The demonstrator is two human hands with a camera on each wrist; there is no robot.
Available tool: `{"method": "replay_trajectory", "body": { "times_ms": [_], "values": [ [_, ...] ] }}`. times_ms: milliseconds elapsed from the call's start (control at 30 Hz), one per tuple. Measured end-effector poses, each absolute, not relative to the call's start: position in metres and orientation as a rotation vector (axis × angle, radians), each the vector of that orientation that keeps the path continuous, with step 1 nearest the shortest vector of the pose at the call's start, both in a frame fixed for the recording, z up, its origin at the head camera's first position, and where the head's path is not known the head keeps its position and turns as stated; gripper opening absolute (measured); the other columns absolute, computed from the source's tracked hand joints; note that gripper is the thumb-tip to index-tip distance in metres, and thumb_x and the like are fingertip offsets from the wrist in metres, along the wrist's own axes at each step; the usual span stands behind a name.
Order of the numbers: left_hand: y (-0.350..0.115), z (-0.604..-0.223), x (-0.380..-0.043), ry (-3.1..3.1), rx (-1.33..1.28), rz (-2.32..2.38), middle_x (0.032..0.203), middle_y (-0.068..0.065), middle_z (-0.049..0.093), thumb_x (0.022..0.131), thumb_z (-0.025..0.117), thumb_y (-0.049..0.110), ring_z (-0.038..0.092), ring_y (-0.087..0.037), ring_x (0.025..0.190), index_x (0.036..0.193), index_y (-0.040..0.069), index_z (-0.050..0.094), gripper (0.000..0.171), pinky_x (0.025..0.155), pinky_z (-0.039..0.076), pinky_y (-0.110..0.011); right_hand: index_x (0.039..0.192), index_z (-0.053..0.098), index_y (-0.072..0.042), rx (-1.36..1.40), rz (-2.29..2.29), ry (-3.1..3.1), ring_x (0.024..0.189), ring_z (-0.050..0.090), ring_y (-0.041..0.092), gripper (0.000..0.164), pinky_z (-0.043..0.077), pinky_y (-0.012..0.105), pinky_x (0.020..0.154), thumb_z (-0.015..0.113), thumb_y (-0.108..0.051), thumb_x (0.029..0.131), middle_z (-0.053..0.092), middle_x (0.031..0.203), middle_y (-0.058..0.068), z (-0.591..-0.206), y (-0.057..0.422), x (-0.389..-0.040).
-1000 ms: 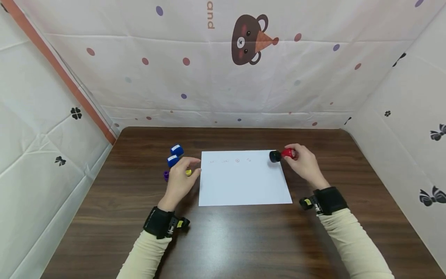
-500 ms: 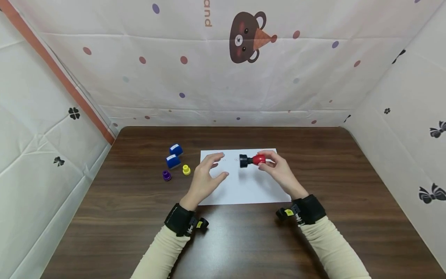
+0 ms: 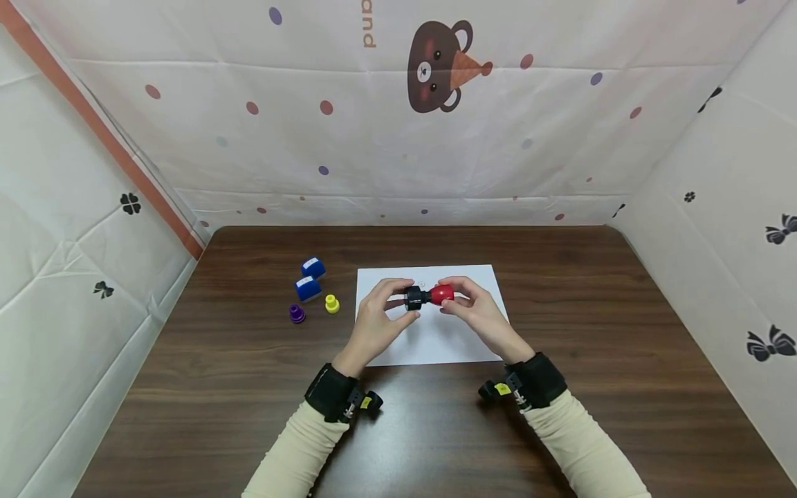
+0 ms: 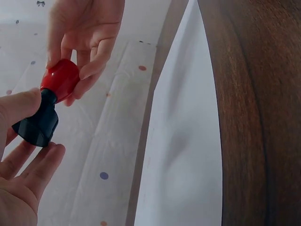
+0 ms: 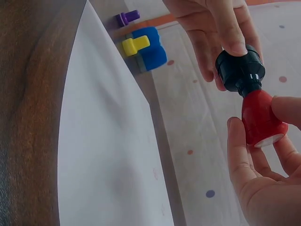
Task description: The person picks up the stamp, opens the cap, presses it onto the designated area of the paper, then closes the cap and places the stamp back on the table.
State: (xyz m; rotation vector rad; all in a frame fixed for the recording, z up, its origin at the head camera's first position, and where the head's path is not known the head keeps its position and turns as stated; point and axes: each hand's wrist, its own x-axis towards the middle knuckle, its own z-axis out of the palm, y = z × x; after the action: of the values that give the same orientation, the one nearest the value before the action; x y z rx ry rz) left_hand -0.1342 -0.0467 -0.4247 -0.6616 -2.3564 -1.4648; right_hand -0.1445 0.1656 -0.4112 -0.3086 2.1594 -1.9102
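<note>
A stamp with a red handle (image 3: 441, 294) and a black end (image 3: 414, 299) is held level above the white sheet of paper (image 3: 436, 342). My right hand (image 3: 482, 317) grips the red handle between thumb and fingers. From the other side, my left hand (image 3: 371, 326) pinches the black end, its thumb on top in the left wrist view. Both hands face each other with the stamp between them. Faint small marks run along the paper's upper edge, partly covered by the hands. The stamp's printing face is hidden.
Left of the paper, two blue blocks (image 3: 308, 288) with white labels lie on the brown wooden table (image 3: 249, 366). A yellow peg-shaped piece (image 3: 332, 303) and a purple one (image 3: 297, 313) stand in front of them. A patterned white cloth (image 3: 373, 138) hangs behind the table.
My right hand has carried the stamp leftward from the paper's right edge to over its middle. My left hand has moved right from the paper's left edge and taken hold of the black end.
</note>
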Motion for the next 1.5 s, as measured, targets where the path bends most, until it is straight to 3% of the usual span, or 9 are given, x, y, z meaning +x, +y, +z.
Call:
{"method": "replay_trajectory", "body": {
  "times_ms": [400, 700, 933, 1133, 1500],
  "values": [
    [-0.051, -0.424, -0.133, -2.370, -0.621, -1.554, 0.112, 0.001, 0.059, 0.074, 0.076, 0.011, 0.060, -0.013, 0.101, 0.116, 0.013, 0.058, 0.046, 0.079, 0.053, -0.021, 0.124, 0.050, -0.009, -0.314, -1.856, 2.213, 0.108, 0.058, 0.036, 0.044, 0.051, 0.031, 0.090, 0.067, -0.018, 0.085, 0.050, 0.121, 0.014, -0.409, 0.165, -0.143],
    [-0.053, -0.428, -0.132, -2.342, -0.628, -1.596, 0.111, 0.001, 0.061, 0.073, 0.076, 0.013, 0.060, -0.012, 0.100, 0.116, 0.014, 0.060, 0.046, 0.078, 0.054, -0.023, 0.122, 0.053, -0.015, -0.294, -1.811, 2.282, 0.103, 0.061, 0.023, 0.042, 0.051, 0.030, 0.087, 0.068, -0.023, 0.084, 0.053, 0.122, 0.009, -0.412, 0.164, -0.140],
    [-0.056, -0.430, -0.131, -2.310, -0.668, -1.646, 0.109, -0.002, 0.061, 0.074, 0.075, 0.009, 0.061, -0.016, 0.099, 0.114, 0.013, 0.062, 0.043, 0.077, 0.055, -0.027, 0.123, 0.052, -0.012, -0.336, -1.778, 2.307, 0.100, 0.061, 0.025, 0.041, 0.052, 0.026, 0.082, 0.066, -0.016, 0.085, 0.053, 0.123, 0.013, -0.414, 0.164, -0.137],
    [-0.056, -0.429, -0.129, -2.311, -0.659, -1.606, 0.107, 0.000, 0.061, 0.072, 0.076, 0.014, 0.061, -0.013, 0.098, 0.114, 0.013, 0.062, 0.044, 0.076, 0.054, -0.024, 0.122, 0.053, -0.011, -0.345, -1.791, 2.343, 0.100, 0.060, 0.025, 0.040, 0.052, 0.023, 0.083, 0.066, -0.015, 0.085, 0.052, 0.124, 0.012, -0.413, 0.163, -0.137],
    [-0.061, -0.429, -0.129, -2.331, -0.711, -1.587, 0.108, -0.001, 0.061, 0.074, 0.075, 0.018, 0.061, -0.013, 0.099, 0.114, 0.011, 0.061, 0.043, 0.077, 0.054, -0.023, 0.122, 0.053, -0.012, -0.373, -1.766, 2.341, 0.099, 0.060, 0.026, 0.039, 0.052, 0.026, 0.082, 0.066, -0.014, 0.085, 0.053, 0.124, 0.013, -0.415, 0.162, -0.135]
  ]
}}
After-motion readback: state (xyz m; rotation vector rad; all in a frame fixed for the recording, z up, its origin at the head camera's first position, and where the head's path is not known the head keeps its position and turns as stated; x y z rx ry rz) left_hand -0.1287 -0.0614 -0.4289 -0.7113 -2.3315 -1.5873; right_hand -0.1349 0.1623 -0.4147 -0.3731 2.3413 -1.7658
